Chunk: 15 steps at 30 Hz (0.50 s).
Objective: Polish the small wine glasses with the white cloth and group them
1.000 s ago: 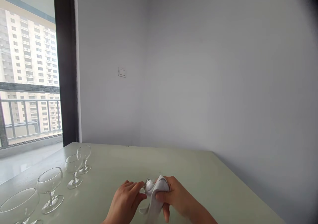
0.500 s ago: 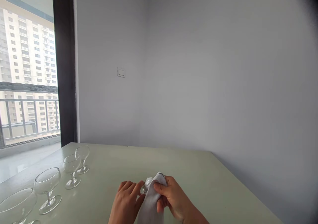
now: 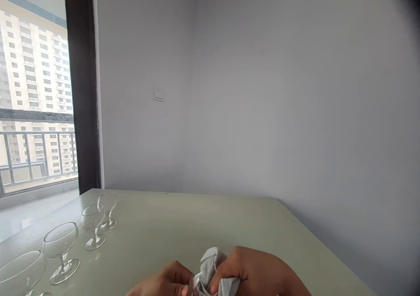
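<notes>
At the bottom edge of the head view, my left hand is closed on a clear glass, of which only a small part shows. My right hand grips a light grey cloth and presses it against the glass, with the thumb side pushed into the folds. Part of the cloth rises above the fingers, and a thin curved glass rim shows against it. The rest of the glass is hidden by the cloth, the fingers and the frame edge.
Several stemmed glasses stand upright in a row along the left of the pale green table, among them a near one and the far one. Behind the table are grey walls; a window is at left.
Both hands have moved lower in the view. My right hand has turned knuckles up and bunched the cloth, which hung down before, around the glass. The view has shifted slightly.
</notes>
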Each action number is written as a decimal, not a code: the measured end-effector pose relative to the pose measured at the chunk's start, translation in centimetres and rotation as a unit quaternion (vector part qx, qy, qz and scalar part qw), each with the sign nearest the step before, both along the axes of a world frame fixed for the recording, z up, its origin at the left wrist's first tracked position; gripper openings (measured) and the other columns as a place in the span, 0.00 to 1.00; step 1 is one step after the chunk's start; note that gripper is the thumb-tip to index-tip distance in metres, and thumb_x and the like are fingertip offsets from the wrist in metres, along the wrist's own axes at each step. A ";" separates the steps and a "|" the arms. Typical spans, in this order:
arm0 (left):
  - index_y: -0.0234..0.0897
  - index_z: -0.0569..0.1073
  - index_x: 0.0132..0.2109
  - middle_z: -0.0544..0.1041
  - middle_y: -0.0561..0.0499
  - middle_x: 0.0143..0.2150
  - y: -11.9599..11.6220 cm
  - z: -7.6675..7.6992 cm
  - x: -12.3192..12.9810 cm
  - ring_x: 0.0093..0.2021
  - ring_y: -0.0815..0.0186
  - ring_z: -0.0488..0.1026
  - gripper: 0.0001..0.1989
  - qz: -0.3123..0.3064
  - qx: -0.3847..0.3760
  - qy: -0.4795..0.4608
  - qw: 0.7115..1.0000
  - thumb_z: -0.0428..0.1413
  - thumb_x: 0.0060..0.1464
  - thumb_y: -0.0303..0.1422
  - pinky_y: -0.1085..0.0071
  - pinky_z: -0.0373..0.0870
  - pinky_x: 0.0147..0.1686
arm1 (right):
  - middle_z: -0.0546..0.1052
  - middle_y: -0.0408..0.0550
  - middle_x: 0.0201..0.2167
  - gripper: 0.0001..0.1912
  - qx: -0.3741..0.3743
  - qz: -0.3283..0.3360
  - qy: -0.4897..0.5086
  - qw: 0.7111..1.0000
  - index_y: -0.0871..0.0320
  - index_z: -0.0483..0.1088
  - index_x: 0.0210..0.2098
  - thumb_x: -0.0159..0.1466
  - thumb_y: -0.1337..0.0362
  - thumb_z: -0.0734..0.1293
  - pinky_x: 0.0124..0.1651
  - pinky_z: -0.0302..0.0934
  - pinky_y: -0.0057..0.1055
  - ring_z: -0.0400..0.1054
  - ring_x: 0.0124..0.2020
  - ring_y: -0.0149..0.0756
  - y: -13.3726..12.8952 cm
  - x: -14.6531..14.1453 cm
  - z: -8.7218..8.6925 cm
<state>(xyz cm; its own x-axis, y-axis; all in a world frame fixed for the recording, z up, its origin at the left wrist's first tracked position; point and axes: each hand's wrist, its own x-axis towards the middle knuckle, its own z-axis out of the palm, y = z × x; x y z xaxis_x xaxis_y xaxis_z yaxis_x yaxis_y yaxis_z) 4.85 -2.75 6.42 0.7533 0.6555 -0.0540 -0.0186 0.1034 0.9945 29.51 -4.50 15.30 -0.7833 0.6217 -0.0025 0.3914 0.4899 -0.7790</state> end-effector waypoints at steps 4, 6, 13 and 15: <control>0.30 0.73 0.27 0.59 0.59 0.13 0.4 -0.6 0.4 0.14 0.78 0.49 0.25 -0.020 -0.056 -0.074 0.996 0.63 0.34 0.51 0.75 0.40 0.17 | 0.78 0.41 0.34 0.18 0.046 -0.063 0.039 0.996 0.51 0.76 0.39 0.55 0.74 0.61 0.35 0.59 0.25 0.70 0.32 0.32 0.0 1.2 1.2; 0.31 0.74 0.31 0.61 0.59 0.11 0.8 -1.1 0.9 0.12 0.78 0.50 0.23 0.020 -0.074 -0.135 0.988 0.62 0.38 0.50 0.77 0.47 0.16 | 0.76 0.41 0.27 0.19 0.081 -0.186 0.069 0.977 0.52 0.75 0.40 0.56 0.73 0.59 0.26 0.56 0.25 0.66 0.23 0.29 0.6 1.9 1.2; 0.34 0.70 0.25 0.61 0.59 0.13 1.9 -3.2 3.1 0.17 0.74 0.59 0.22 0.210 -0.169 -0.266 0.925 0.57 0.44 0.52 0.72 0.61 0.25 | 0.74 0.50 0.48 0.23 0.312 -0.261 0.155 0.900 0.53 0.66 0.53 0.57 0.68 0.62 0.48 0.62 0.35 0.69 0.46 0.45 1.8 -2.2 -2.4; 0.34 0.68 0.25 0.62 0.59 0.14 1.7 -3.7 3.5 0.18 0.74 0.60 0.23 0.240 -0.184 -0.250 0.920 0.62 0.37 0.51 0.75 0.57 0.22 | 0.68 0.51 0.55 0.28 0.405 -0.139 0.088 0.899 0.52 0.62 0.57 0.56 0.65 0.64 0.49 0.62 0.36 0.68 0.48 0.47 1.8 -4.4 -4.2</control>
<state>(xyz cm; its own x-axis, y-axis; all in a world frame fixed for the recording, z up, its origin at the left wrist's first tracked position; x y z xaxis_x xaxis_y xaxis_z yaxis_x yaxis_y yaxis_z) 8.35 -1.08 2.76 0.3728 0.9257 -0.0642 -0.5963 0.2920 0.7478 25.11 -2.73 11.13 -0.5409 0.5356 0.6485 0.4916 0.8270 -0.2729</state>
